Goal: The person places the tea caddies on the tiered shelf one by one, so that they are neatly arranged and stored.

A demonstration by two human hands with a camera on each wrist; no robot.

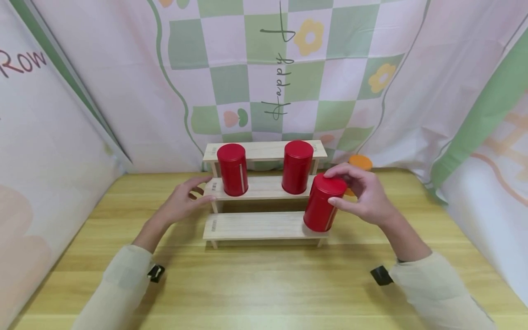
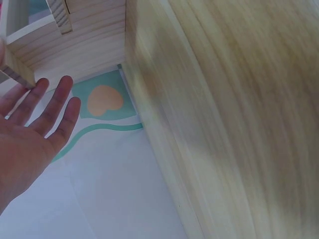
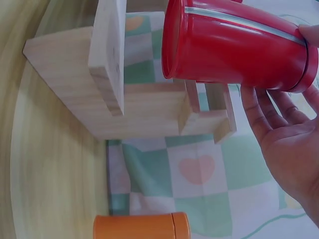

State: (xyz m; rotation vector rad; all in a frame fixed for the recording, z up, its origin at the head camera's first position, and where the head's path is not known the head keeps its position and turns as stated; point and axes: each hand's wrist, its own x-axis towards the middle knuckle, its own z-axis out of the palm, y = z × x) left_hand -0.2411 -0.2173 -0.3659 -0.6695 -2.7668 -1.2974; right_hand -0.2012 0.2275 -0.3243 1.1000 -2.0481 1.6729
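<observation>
My right hand (image 1: 365,190) grips a red canister (image 1: 321,211) near its lid, thumb on the near side and fingers round the far side. The canister tilts slightly over the right end of the bottom step; a gap shows beneath it in the right wrist view (image 3: 234,47). At the left end of a three-step wooden rack (image 1: 260,225), my left hand (image 1: 181,199) pinches the middle step's end between thumb and index finger, other fingers extended. Two more red canisters stand upright on the middle step, one left (image 1: 232,172) and one right (image 1: 296,169).
Behind my right hand stands an orange container (image 1: 360,162), partly hidden. The top step (image 1: 264,150) lies close to the patterned cloth backdrop (image 1: 272,78). Cloth walls border the wooden table (image 1: 247,284) at both sides.
</observation>
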